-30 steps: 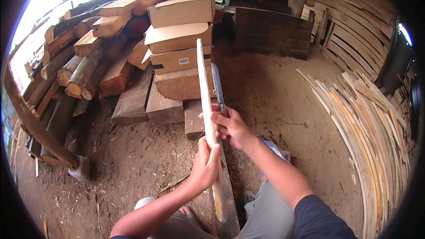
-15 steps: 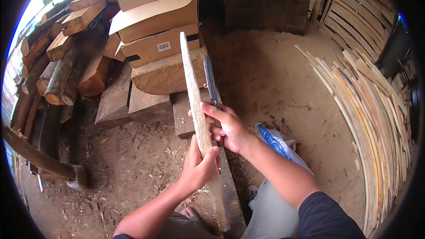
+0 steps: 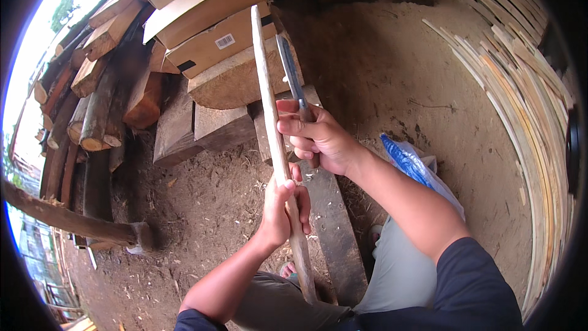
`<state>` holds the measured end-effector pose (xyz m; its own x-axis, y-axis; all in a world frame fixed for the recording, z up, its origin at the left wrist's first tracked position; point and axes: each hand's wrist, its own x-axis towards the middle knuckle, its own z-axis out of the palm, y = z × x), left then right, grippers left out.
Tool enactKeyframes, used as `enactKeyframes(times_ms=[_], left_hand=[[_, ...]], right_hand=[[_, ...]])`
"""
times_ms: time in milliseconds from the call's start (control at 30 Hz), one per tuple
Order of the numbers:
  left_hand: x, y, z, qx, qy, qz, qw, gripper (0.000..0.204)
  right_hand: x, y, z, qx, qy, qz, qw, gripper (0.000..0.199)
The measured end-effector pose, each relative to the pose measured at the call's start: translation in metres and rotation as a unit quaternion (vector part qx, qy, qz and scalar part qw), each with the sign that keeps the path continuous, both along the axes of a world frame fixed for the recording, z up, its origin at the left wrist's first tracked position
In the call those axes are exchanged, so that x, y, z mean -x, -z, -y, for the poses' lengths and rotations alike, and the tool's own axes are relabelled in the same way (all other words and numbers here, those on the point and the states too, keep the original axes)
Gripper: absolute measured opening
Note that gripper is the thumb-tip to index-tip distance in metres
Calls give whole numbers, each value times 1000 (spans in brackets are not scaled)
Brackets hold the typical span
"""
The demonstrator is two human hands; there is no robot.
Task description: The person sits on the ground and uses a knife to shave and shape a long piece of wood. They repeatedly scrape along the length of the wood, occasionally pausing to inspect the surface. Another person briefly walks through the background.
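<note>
Pale wooden stick [image 3: 273, 116] stood nearly upright, lower end down by the dark plank [image 3: 331, 233] — braced for steadiness. Left hand [image 3: 283, 208] clenched around the stick above the plank; right hand [image 3: 318, 138] closed on a long-bladed knife [image 3: 290, 73], blade just beside the stick. Beyond the plank, cut wood blocks [image 3: 202, 129] and stacked logs [image 3: 92, 98]; right of it, a blue plastic bag [image 3: 407, 162] — out of the blade's way.

Pale rough wooden stick [image 3: 269, 110], dull metal blade [image 3: 290, 70]
</note>
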<state>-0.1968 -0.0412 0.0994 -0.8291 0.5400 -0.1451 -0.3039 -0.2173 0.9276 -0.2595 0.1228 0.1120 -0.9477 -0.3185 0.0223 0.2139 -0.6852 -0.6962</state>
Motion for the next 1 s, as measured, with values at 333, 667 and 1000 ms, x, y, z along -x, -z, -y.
enactKeyframes(times_ms=[333,667,1000], left_hand=[[-3,5,-10,-13,22,29,999,50],[3,22,-11,35,-43,57,997,57],[7,19,-10,96,-113,23,989,57]], right_hand=[[-3,4,-1,9,10,25,1000,39],[-4,8,3,-56,53,26,997,42],[-1,12,7,-107,98,25,989,38]])
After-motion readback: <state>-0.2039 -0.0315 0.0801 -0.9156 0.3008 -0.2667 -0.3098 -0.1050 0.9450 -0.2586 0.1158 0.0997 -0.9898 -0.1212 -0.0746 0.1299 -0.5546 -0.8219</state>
